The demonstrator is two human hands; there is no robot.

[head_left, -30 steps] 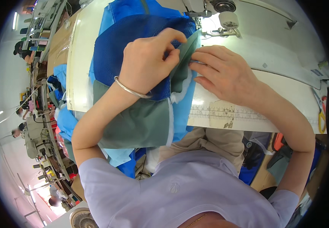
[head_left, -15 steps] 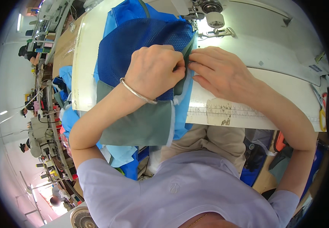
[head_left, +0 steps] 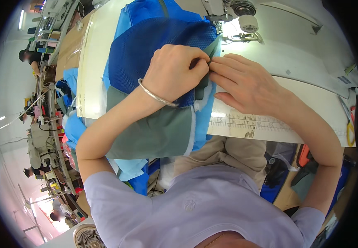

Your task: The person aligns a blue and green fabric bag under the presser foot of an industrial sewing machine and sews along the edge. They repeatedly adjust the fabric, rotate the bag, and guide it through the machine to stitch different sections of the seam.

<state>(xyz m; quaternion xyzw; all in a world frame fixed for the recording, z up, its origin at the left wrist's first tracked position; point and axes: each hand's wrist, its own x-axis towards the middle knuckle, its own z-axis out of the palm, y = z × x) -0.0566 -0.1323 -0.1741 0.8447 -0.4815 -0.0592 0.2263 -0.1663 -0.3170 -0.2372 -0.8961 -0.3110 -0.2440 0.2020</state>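
Observation:
My left hand (head_left: 174, 72), with a silver bangle on its wrist, pinches the grey-green folded edge (head_left: 214, 46) of a layered fabric piece. The piece has dark blue mesh (head_left: 135, 47), a brighter blue layer (head_left: 143, 14), a grey-green lower panel (head_left: 150, 134) with white edging and a light blue layer (head_left: 205, 118) beneath. Beside the pinch, my right hand (head_left: 241, 84) rests at the fold with fingers outstretched and thumb apart. The sewing machine's presser foot (head_left: 220, 29) stands just beyond the top of the fold, near both hands.
The white worktable (head_left: 270, 128) carries a printed ruler strip and, at right, yellow-and-red-handled scissors (head_left: 349, 130). Blue fabric pieces (head_left: 71, 124) are heaped at left. Other sewing machines (head_left: 42, 144) line the left, with co-workers (head_left: 30, 56) among them. A fan (head_left: 88, 237) is at lower left.
My left hand's fingertips dipped from their higher position onto the fold and are now bunched there, slightly further right. My right hand and the fabric have shifted slightly rightward since the middle frame.

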